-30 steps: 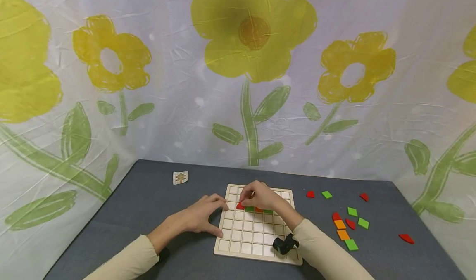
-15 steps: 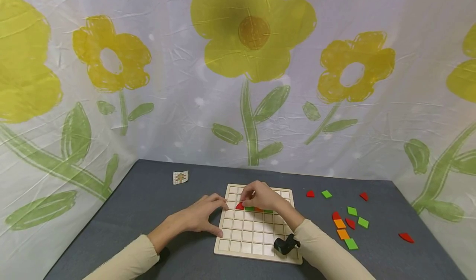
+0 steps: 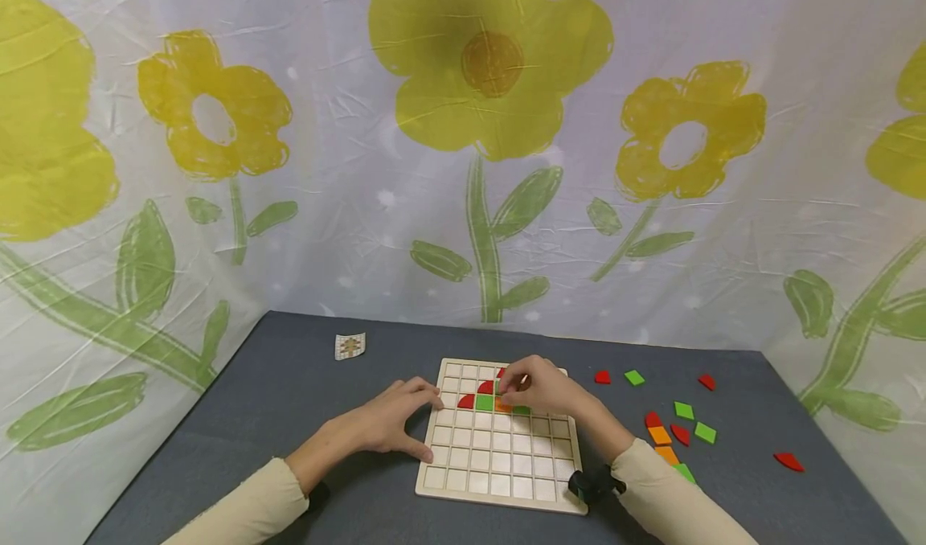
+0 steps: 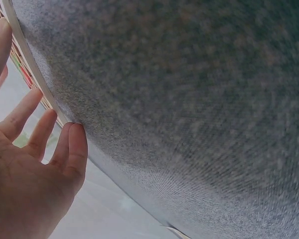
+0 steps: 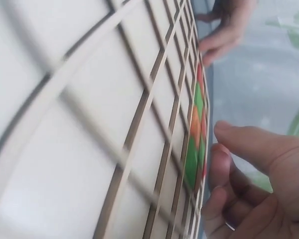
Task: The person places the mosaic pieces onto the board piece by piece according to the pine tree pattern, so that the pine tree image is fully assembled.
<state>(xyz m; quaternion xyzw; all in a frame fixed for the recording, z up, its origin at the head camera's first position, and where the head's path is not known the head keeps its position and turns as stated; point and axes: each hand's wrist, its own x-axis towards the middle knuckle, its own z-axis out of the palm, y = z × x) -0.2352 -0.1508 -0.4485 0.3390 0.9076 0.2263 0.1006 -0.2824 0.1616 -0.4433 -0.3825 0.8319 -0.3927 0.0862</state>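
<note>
A pale wooden grid board lies on the dark table. My left hand rests at its left edge with thumb and fingers spread, fingertips touching the rim. Over the upper part of the board is my right hand, its fingers loosely bent beside the coloured tiles; the right wrist view shows nothing between thumb and fingertips. One row has a red rounded tile, a green square tile, an orange tile and another green tile. Another red tile sits a row above; tiles further up are partly hidden by the hand.
Loose red, green and orange tiles are scattered right of the board, among them a red tile and an orange tile. A small patterned card lies at the back left. A flowered cloth hangs behind the table.
My right hand has let go of the red rounded tile at the row's left end and moved right, uncovering the green tile and another red one. The left hand has stayed put.
</note>
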